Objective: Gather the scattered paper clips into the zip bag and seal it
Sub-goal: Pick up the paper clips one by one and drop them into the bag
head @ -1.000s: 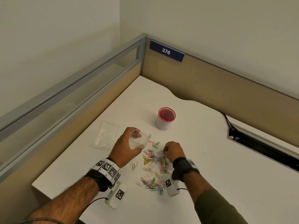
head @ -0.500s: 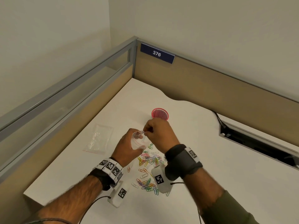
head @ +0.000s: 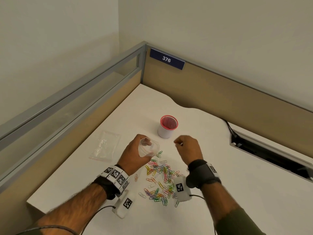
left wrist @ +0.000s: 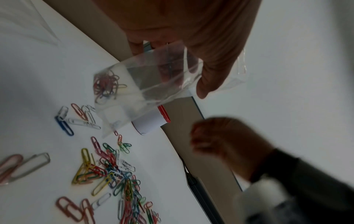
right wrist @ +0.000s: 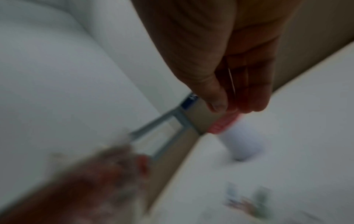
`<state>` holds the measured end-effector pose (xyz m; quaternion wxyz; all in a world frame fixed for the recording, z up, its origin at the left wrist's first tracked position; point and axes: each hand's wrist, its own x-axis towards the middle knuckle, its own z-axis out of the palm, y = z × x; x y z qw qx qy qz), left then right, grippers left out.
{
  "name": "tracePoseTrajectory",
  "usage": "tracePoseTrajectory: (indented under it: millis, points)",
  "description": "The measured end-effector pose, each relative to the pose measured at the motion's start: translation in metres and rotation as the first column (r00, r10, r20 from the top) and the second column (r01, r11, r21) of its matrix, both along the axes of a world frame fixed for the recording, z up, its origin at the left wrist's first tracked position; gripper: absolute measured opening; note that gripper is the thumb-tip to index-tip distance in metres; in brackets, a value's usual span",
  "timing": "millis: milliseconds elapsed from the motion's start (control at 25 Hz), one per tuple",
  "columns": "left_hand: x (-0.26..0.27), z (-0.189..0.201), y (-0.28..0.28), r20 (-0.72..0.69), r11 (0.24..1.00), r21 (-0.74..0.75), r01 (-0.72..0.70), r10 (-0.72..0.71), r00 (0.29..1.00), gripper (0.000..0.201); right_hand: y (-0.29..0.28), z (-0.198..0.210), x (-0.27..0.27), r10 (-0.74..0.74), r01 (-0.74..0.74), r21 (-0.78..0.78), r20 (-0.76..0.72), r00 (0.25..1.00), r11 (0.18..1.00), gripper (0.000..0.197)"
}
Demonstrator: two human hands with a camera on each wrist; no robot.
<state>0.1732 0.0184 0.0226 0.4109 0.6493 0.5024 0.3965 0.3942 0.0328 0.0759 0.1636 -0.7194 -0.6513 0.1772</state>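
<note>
Head view, left hand: the left hand (head: 135,154) is raised above the white desk (head: 220,192), fingers curled round a small clear zip bag (head: 149,147) with its mouth held open.
Head view, right hand: the right hand (head: 188,148) hangs in the air just right of the bag, fingers curled into a loose fist; apart from the bag.
Head view, paper clips: coloured paper clips (head: 160,177) lie scattered on the desk below and between the two wrists.
Head view, surroundings: a white cup with a red rim (head: 166,127) stands beyond the hands; a second clear bag (head: 105,146) lies flat to the left; a blue plate reading 376 (head: 166,59) sits on the partition.
Left wrist view: thumb and fingers grip the bag (left wrist: 153,84) at its open top; a cluster of clips (left wrist: 106,86) sits in its lower corner; loose clips (left wrist: 114,174) cover the desk underneath.
Right wrist view: blurred; the right hand's fingers (right wrist: 249,84) are bent toward the thumb, possibly with a thin wire-like clip against them, cannot say for sure.
</note>
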Motion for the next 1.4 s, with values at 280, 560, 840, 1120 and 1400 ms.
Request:
tracePoseTrajectory:
  millis: [280,560,840,1120,1400]
  points:
    - [-0.012,-0.001,-0.009,0.007,0.999,-0.015,-0.036,0.036,0.999,0.053,-0.036,-0.099,0.003,0.113,-0.035,-0.356,0.199,0.974,0.934,0.038]
    - [-0.022,-0.001,-0.008,0.02,0.997,-0.02,-0.073,0.074,0.997,0.053,-0.07,-0.09,0.024,0.03,0.033,-0.36,0.167,0.985,0.933,0.057]
    - [-0.017,-0.003,-0.007,0.015,0.998,-0.022,-0.063,0.063,0.998,0.053,-0.061,-0.1,-0.005,0.075,-0.022,-0.305,0.162,0.984,0.952,0.023]
    - [-0.015,-0.003,-0.008,0.006,0.999,-0.012,-0.049,0.049,0.999,0.053,-0.049,-0.096,-0.02,0.253,-0.169,-0.347,0.214,0.943,0.923,0.046]
    - [-0.011,-0.003,-0.007,0.006,0.999,-0.028,-0.043,0.043,0.999,0.053,-0.04,-0.089,-0.019,0.219,-0.152,-0.265,0.248,0.944,0.952,0.018]
